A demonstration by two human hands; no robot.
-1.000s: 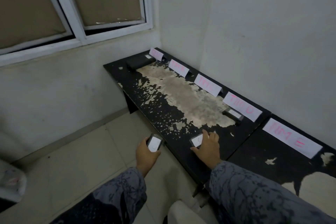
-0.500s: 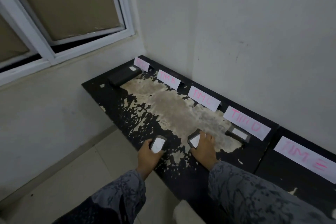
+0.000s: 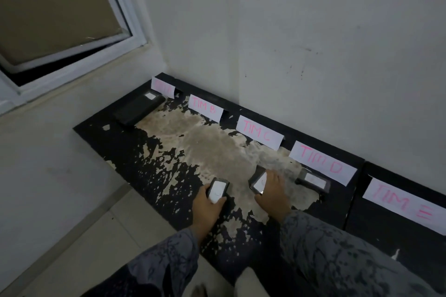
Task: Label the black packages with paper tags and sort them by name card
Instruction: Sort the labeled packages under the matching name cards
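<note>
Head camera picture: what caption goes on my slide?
Each hand, left hand and right hand, holds a small tagged black package over the peeling black table.

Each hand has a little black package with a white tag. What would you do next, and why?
Probably read the tags first. The left hand and right hand each hold a tagged package over the table, but the tag letters are too blurred to read. Then slide each toward its matching card, such as TIM C.

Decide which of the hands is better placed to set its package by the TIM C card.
Probably the right hand: its package lies nearer the TIM C card; the left hand and its package are farther along the table's front edge.
</note>
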